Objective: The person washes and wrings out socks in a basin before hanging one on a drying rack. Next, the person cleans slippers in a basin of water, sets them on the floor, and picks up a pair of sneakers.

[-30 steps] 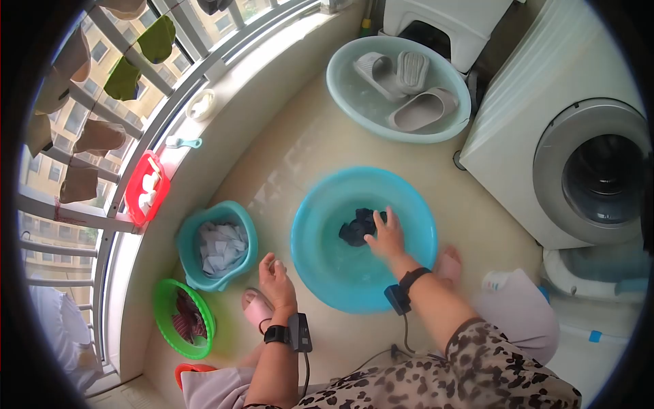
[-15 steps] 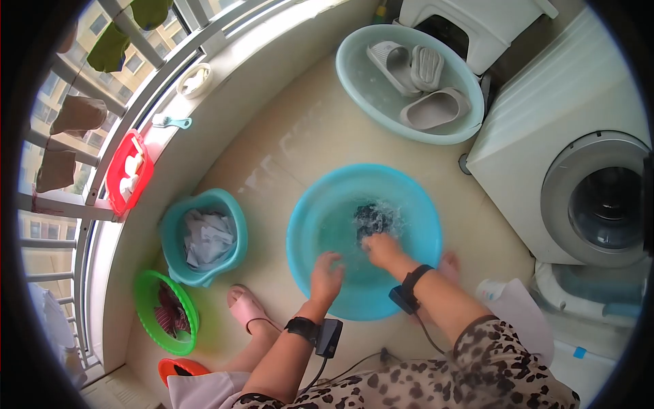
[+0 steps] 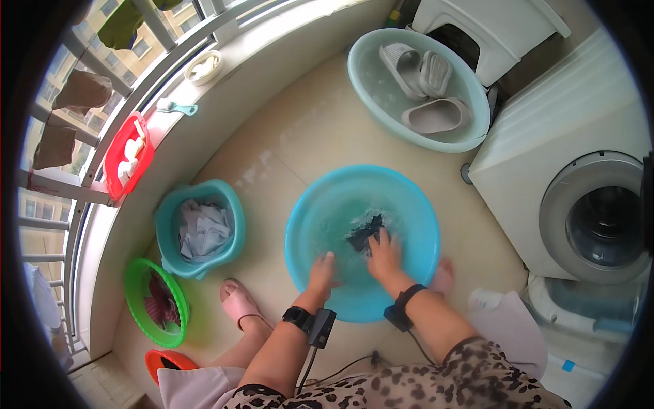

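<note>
A large blue basin point(image 3: 300, 279) with water stands on the floor before me. In the water lies a dark cloth point(image 3: 365, 233), with bubbles or splashes around it. My right hand point(image 3: 385, 258) rests on the near edge of this cloth, fingers spread and partly in the water. My left hand point(image 3: 323, 273) is over the basin's lower left part, apart from the cloth; its fingers are partly blurred and no object shows in it.
At the left stand a teal basin point(image 3: 237, 235) of pale cloth and a green basket point(image 3: 133, 300) with dark red cloth. A pale basin point(image 3: 361, 102) at the top holds grey slippers point(image 3: 436, 116). A washing machine point(image 3: 518, 177) is at the right, a red tray point(image 3: 117, 163) on the ledge.
My right hand went down onto the dark cloth, splashing water, and its fingers have since spread. My left hand moved right, from beside the basin to over it.
</note>
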`<state>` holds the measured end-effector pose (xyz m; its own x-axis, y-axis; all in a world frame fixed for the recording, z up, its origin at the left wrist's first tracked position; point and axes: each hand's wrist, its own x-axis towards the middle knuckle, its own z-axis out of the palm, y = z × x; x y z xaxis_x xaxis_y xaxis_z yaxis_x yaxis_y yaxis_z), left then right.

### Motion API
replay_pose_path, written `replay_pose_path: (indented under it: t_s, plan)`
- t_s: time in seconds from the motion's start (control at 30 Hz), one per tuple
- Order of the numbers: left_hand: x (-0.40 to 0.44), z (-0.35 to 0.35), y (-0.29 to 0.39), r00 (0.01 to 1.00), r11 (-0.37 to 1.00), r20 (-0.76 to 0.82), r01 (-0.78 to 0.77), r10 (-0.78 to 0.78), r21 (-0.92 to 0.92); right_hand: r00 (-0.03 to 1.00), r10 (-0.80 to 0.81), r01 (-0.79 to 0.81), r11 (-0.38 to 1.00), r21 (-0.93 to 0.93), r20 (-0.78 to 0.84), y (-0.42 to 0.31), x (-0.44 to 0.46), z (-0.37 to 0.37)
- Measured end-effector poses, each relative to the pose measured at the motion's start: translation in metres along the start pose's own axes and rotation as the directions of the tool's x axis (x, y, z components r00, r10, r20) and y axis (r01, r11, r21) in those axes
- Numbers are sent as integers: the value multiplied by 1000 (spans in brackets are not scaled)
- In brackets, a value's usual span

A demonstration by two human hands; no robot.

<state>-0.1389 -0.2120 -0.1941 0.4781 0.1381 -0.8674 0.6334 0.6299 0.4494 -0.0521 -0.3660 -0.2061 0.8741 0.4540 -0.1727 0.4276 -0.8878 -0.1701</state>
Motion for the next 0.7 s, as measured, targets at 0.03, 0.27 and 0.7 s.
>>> replay_pose_path:
  t_s: [0.03, 0.27, 0.7]
  plan:
    - [1, -1, -3, 1000, 1000, 2, 3, -3, -14, 982, -101, 91, 993, 70, 161, -2, -1, 0]
    - [4, -1, -10, 996, 986, 81, 48, -36, -159, 925, -83, -198, 725, 660, 370, 5, 33, -12]
    - [1, -3, -8, 997, 999, 63, 35, -33, -33, 971, 7, -42, 989, 141, 237, 1, 1, -2]
